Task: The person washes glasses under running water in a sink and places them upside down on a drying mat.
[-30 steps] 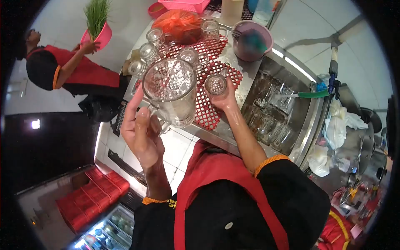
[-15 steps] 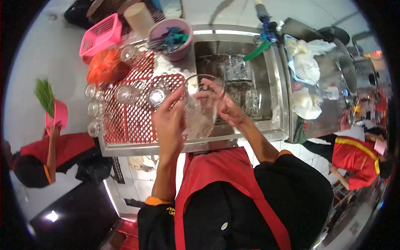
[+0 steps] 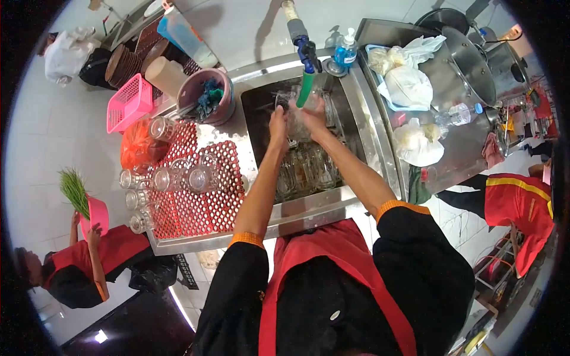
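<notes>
My left hand and my right hand are both over the sink, closed around a clear glass. The glass is tilted and partly hidden by my fingers. It is beneath the green hose on the blue tap. Below my hands, several glass mugs are in the sink. To the left, several more glass mugs stand on a red perforated mat.
A pink bucket with blue-green scrubbing cloths stands left of the sink. Near it are an orange bag and a pink basket. A blue soap bottle sits behind; plastic bags lie right. Co-workers stand at both sides.
Both hands have carried the glass forward from over the counter's front edge to beneath the hose in the sink. The head view has shifted. The left co-worker still holds the pink container of greens.
</notes>
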Demonstrator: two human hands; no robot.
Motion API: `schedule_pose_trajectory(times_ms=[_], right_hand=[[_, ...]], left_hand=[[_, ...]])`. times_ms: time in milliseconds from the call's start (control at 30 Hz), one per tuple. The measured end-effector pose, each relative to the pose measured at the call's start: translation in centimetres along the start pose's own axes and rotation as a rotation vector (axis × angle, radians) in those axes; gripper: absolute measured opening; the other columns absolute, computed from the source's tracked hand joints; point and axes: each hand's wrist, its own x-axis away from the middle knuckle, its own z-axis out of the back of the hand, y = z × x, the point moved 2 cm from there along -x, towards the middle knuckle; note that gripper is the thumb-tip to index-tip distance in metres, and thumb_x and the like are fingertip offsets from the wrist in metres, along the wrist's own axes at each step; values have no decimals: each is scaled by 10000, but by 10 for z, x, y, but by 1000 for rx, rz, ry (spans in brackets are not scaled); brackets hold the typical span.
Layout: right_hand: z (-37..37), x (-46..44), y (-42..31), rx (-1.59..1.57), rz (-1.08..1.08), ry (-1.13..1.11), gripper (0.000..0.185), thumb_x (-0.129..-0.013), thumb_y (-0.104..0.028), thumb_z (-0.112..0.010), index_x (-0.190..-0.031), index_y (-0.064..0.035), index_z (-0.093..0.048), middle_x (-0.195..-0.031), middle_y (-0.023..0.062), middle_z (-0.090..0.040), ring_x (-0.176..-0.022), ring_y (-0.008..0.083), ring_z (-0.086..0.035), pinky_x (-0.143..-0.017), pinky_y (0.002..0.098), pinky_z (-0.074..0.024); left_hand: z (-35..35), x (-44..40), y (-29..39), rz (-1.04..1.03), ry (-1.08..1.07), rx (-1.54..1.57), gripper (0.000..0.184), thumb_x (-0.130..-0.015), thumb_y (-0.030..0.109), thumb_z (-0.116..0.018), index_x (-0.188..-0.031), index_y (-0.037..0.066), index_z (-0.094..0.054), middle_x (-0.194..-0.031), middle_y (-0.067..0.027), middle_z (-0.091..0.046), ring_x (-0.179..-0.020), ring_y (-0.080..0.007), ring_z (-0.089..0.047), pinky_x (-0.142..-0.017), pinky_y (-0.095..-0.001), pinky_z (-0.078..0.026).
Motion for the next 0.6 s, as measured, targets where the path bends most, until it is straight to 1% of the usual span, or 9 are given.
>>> schedule_pose_trajectory(times_ms=[100, 233, 300, 367, 400, 433, 533, 567, 600], right_hand=[[4, 25, -27, 566, 425, 84, 1009, -571, -377, -842, -1327, -6, -287, -1304, 201, -416, -1183, 313, -450, -946, 389, -402], [24, 22, -24, 564, 594, -175, 951, -573, -368, -848, -1299, -42, -326, -1265, 167, -451, -1159, 283, -467, -940, 375, -408], [40, -3, -18, 604, 455, -396, 952, -580, -313, -852, -1319, -81, -298, -1240, 160, -472, -1151, 260, -474, -925, 381, -427], [43, 4, -32, 99, -64, -692, 800, -713, -234, -770, -1343, -128, -290, -1225, 170, -504, -1085, 264, -543, -927, 418, -446], [45, 5, -22, -85, -104, -760, 651, -796, -185, -691, -1325, -88, -324, -1259, 168, -495, -1041, 276, -577, -937, 430, -448], [50, -14, -3, -184, -362, -781, 618, -842, -183, -632, -1336, -34, -292, -1305, 181, -460, -1133, 280, -523, -958, 435, -442], [41, -21, 35, -220, -454, -709, 659, -867, -230, -601, -1365, 3, -239, -1350, 186, -412, -1242, 281, -418, -1003, 424, -384], [35, -15, 25, -48, -389, -623, 690, -857, -273, -611, -1374, -3, -241, -1360, 186, -398, -1272, 288, -371, -1024, 415, -347], [31, -13, 19, 120, -312, -531, 723, -847, -317, -620, -1382, -10, -244, -1370, 187, -384, -1302, 295, -324, -1044, 406, -309]], left_hand=[[-8, 3, -12, 82, 3, 16, 516, -896, 502, -463, -1136, 50, -529, -958, -65, -557, -895, -165, -493, -750, -341, -400], [-1, 17, -30, 81, -197, 269, 573, -862, 555, -436, -1127, 56, -538, -1090, -88, -569, -996, -234, -499, -852, -397, -372], [8, 20, -35, 6, -366, 446, 589, -823, 593, -451, -1032, 62, -598, -1020, -79, -587, -928, -239, -522, -819, -410, -378], [15, 32, -17, 116, -456, 586, 645, -823, 630, -432, -1070, 52, -573, -1002, -82, -584, -917, -232, -524, -811, -409, -381], [21, 22, -22, 167, -484, 489, 644, -855, 622, -401, -1134, 59, -545, -1011, -92, -587, -896, -229, -526, -796, -383, -394], [12, 27, -17, 117, -285, 307, 636, -882, 604, -364, -1205, 77, -511, -1088, -103, -574, -935, -233, -529, -837, -353, -398], [-12, -17, -45, 285, -323, 369, 565, -899, 565, -405, -1196, 102, -538, -1062, -94, -585, -965, -241, -540, -801, -400, -471], [-5, -46, -78, 220, -278, 128, 577, -906, 569, -393, -1176, 88, -561, -1059, -106, -591, -911, -236, -560, -766, -403, -493], [-15, 1, -31, 361, -285, 365, 639, -908, 604, -334, -1156, 66, -575, -1071, -123, -588, -871, -223, -571, -780, -391, -484]])
